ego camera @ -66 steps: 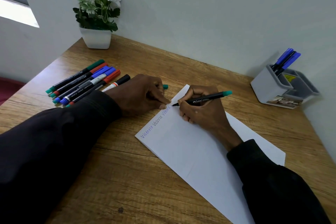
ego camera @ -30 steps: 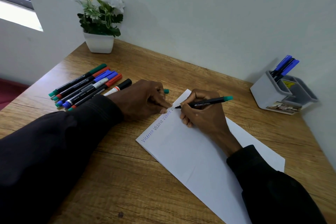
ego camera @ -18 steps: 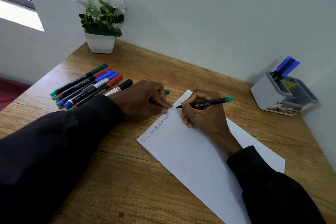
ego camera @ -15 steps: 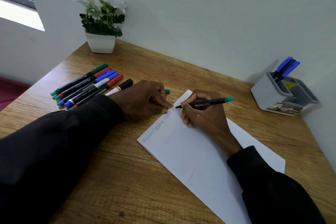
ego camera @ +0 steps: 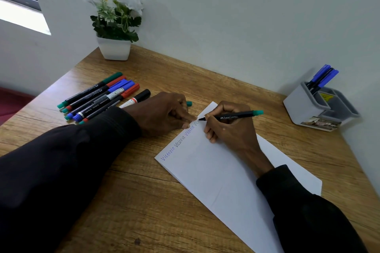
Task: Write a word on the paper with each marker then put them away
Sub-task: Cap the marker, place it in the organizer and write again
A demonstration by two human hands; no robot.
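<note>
Head view: a word is being written on the paper (ego camera: 216, 170) with the green marker (ego camera: 232, 116).
The marker is being pinched near its tip by the right hand (ego camera: 232, 131), nib touching the paper, mid-desk (ego camera: 144, 211). The paper edge is being pressed by the curled left hand (ego camera: 162, 115); whether the green cap (ego camera: 189, 103) is being held cannot be told. The marker is being judged light, stiff and smooth, best gripped low on the barrel.

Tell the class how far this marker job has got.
Done: three full words on the paper, and a few markers standing in the grey holder. In hand: the right hand grips a green-ended marker, partway through a fourth word, while the left hand steadies the paper's edge. Left: the row of markers lying nearby.
</note>
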